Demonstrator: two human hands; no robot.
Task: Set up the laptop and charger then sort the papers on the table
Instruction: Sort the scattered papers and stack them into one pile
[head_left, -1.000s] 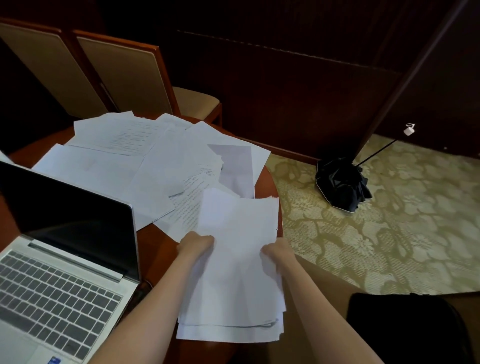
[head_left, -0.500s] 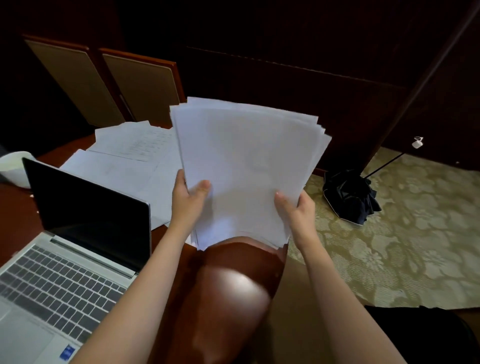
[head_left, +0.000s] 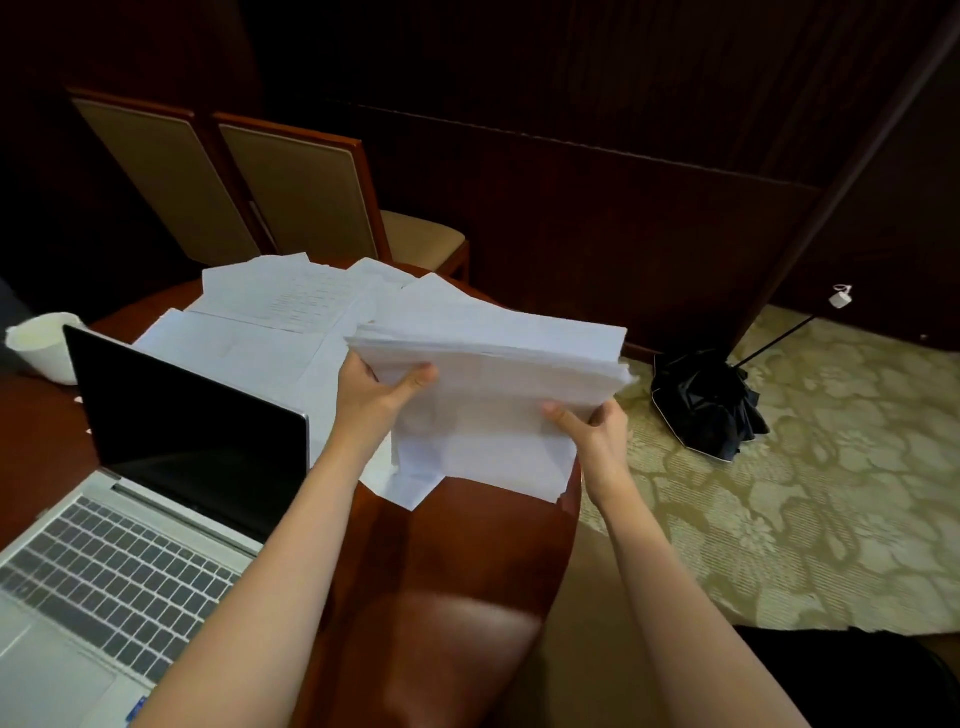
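I am tipping the paper stack (head_left: 493, 384), upright a moment ago, down over the tabletop (head_left: 467, 545), left hand (head_left: 374, 395) and right hand (head_left: 592, 431) each pinching a side; loose sheets (head_left: 270, 322) are waiting.

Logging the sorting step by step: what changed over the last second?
The paper stack was lifted off the table, stood upright, then tipped flatter. Left hand and right hand kept gripping it. Laptop and loose sheets stayed put.

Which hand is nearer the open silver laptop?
Left. The left hand grips the white paper stack just right of the silver laptop; the right hand grips the stack's far edge.
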